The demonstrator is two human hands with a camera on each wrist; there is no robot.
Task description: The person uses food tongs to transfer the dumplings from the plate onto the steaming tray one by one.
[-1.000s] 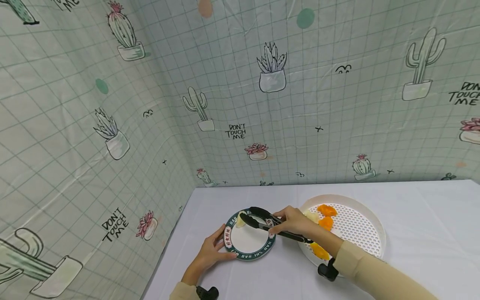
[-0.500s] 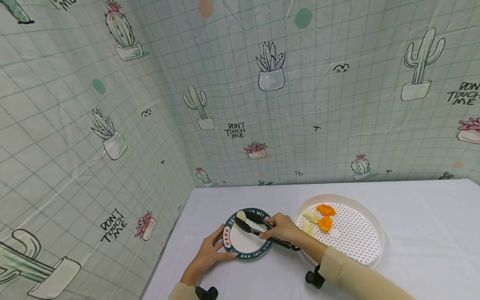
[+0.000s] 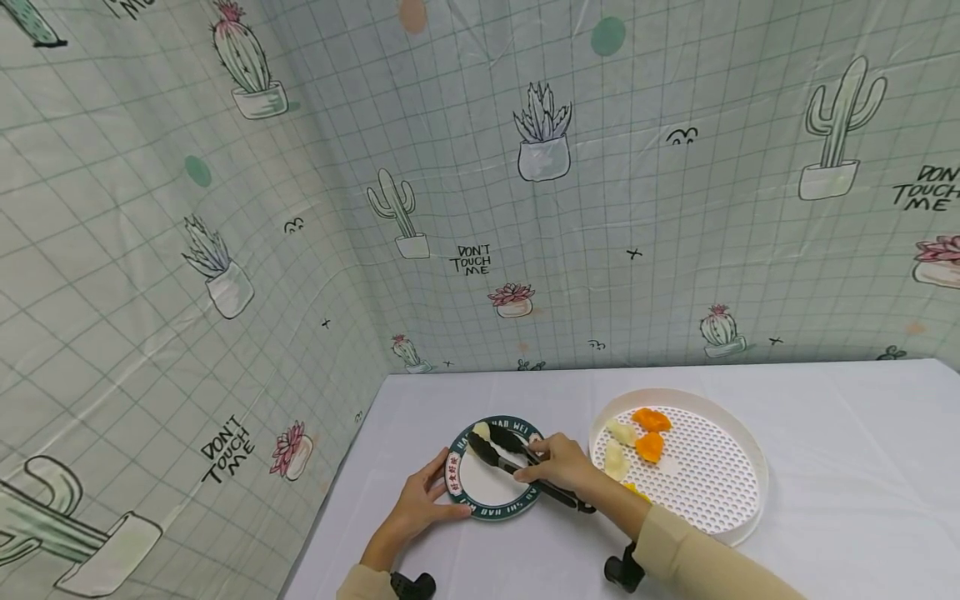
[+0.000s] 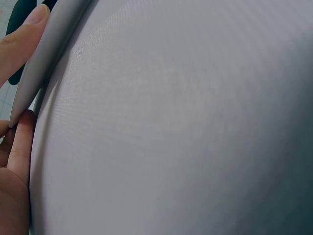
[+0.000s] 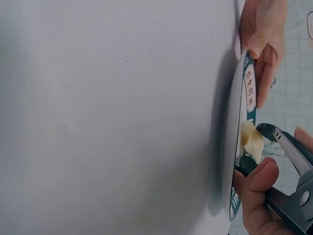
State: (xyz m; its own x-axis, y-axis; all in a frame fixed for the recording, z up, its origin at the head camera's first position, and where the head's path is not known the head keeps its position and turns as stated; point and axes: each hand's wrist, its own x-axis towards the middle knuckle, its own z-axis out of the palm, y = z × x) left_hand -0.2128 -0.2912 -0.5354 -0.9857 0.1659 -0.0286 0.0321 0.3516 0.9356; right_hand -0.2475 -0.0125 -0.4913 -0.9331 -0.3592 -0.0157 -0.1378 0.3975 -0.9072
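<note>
My left hand (image 3: 420,498) holds the left rim of a small white plate (image 3: 487,487) with a green lettered border. In the left wrist view, the thumb (image 4: 24,46) lies on the rim and a finger reaches beneath it. My right hand (image 3: 558,467) grips black kitchen tongs (image 3: 558,493), partly spread over the plate. Their dark tips (image 5: 266,130) stand on either side of a pale yellow chunk of food (image 5: 253,142) at the plate's far left; whether both touch it I cannot tell.
Right of the plate lies a round white perforated tray (image 3: 712,467). It bears orange pieces (image 3: 649,447), pale yellow pieces (image 3: 616,460) and a yellow piece (image 3: 636,492) partly behind the right forearm. A patterned cloth wall (image 3: 600,208) rises behind the white table (image 3: 847,467).
My right hand has shifted a little left and down with the tongs, whose tips now flank the pale chunk. More of the tray's pieces show. The left hand keeps its place.
</note>
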